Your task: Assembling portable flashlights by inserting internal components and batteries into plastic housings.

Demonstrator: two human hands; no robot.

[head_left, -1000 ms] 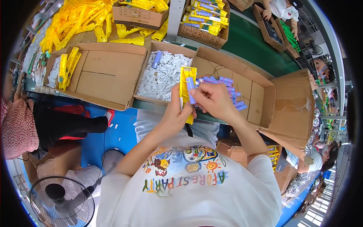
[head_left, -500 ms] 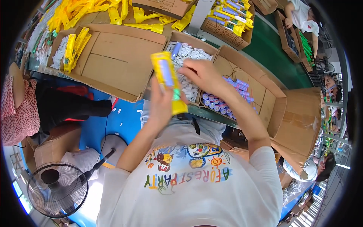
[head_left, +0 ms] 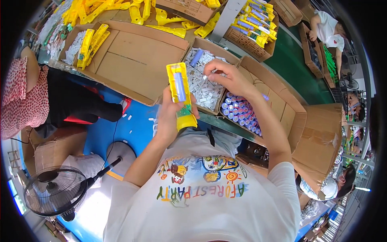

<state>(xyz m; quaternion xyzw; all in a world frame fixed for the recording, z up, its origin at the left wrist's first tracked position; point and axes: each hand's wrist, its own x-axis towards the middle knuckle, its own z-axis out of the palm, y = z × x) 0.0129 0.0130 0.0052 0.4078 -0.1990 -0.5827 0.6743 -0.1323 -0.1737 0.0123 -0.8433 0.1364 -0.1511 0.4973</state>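
My left hand (head_left: 167, 115) is closed around a yellow plastic housing (head_left: 175, 69), held upright with its open side showing. Inside it lie a purple battery cell (head_left: 179, 88) and, lower down, a green circuit board (head_left: 184, 110). Just to the right, my right hand (head_left: 229, 77) pinches a small white piece (head_left: 205, 78) between thumb and fingers. Beneath that hand is a carton section full of small white parts (head_left: 196, 86). A loose purple cell (head_left: 196, 58) rests on top of them. Several purple cells (head_left: 240, 111) stand packed together under my right forearm.
A large cardboard tray (head_left: 133, 60) on the left holds yellow housings (head_left: 92, 45) at its far end. More yellow housings (head_left: 94, 9) are heaped behind. A carton of filled housings (head_left: 254, 24) stands beyond a metal post (head_left: 227, 20). At lower left is a fan (head_left: 56, 191); another person sits nearby.
My right hand has stayed over the white parts, its fingers now pinched on a small white piece. My left hand has lowered the housing slightly and holds it more upright. The whole view has shifted a little.
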